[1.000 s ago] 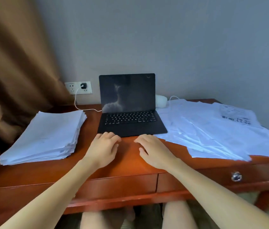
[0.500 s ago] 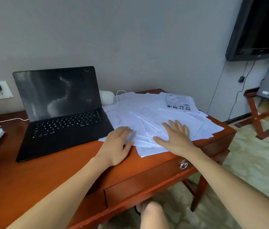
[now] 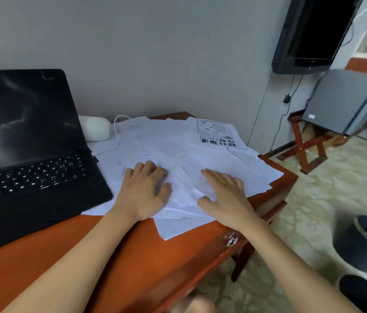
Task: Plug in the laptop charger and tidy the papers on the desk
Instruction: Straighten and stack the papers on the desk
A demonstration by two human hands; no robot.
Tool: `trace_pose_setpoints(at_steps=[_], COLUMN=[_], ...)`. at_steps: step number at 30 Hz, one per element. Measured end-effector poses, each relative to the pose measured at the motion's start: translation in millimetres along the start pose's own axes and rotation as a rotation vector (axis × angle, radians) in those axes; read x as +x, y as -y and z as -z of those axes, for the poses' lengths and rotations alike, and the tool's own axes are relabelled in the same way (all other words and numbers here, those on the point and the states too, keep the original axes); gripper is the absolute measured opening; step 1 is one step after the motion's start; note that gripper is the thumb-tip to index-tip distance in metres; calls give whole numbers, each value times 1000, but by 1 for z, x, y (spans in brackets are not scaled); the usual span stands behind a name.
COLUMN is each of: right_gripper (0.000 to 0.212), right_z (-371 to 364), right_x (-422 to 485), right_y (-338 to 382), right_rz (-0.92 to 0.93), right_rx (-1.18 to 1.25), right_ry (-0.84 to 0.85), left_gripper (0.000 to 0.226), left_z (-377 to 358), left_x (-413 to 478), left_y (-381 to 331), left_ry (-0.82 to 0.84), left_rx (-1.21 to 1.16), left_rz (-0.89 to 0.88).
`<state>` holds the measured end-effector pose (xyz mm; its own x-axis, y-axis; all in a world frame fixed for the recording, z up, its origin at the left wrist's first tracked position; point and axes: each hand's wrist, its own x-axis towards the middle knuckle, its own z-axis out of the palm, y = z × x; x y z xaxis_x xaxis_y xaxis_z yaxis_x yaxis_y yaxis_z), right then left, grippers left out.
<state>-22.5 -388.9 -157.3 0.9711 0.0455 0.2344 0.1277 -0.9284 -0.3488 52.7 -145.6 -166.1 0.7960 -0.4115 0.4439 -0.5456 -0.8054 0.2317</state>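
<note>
Soft, even daylight, fairly dim, no hard shadows. Pale glare smears across the dark laptop screen (image 3: 22, 123). Wide-angle bend curves the desk (image 3: 133, 256) edge and wall lines. Bottom edge blurs; the dark bin (image 3: 365, 242) at right is smeared.

The desk (image 3: 133, 256) is reddish wood with a smooth, faintly glossy varnish. Thin matt white papers (image 3: 223, 163) cover its right end. The laptop (image 3: 31, 177) has a matt black shell and a glossy, reflective screen. The drawer knob (image 3: 231, 239) looks like shiny metal.
</note>
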Motion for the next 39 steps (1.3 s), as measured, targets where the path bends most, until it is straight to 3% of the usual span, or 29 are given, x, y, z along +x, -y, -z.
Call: trace_pose_setpoints(at_steps=[2, 6, 8, 15, 19, 21, 25, 29, 32, 34, 37, 39], right_gripper=[74, 39, 34, 47, 86, 94, 80, 72, 71, 71, 68, 62], right_z=[-3, -6, -4, 3, 6, 9, 9, 13, 16, 13, 7, 6], right_x=[-1, -8, -11, -13, 1, 8, 8, 2, -3, -5, -9, -9], right_y=[1, 3, 6, 13, 15, 12, 11, 9, 9, 16, 27, 28], right_rz=[-4, 45, 35, 82, 312, 392, 435, 548, 636, 697, 756, 709], right_rx=[20, 70, 111, 19, -475, -573, -522, -373, -291, -254, -215, -198], right_ry=[-70, -277, -299, -241, -242, -236, -233, -249, -300, -300, -266, -212], left_gripper=[58, 61, 65, 73, 80, 84, 76, 42, 60, 66, 36, 28], left_z=[-1, 0, 2, 13, 17, 20, 22, 30, 40, 47, 54, 53], left_x=[-1, -4, -6, -19, -21, -21, -22, -18, -18, -17, -13, -12], left_y=[2, 2, 1, -4, -7, -8, -4, -7, -8, -10, -10, -8], left_ry=[-8, -14, -20, 54, 87, 91, 132, 139, 95, 96, 108, 98], left_rx=[-20, -40, -53, -235, -345, -429, -527, -845, -1046, -1067, -989, -929], left_rz=[-13, -18, -28, 25, 14, 63, 103, 327, 418, 439, 483, 520])
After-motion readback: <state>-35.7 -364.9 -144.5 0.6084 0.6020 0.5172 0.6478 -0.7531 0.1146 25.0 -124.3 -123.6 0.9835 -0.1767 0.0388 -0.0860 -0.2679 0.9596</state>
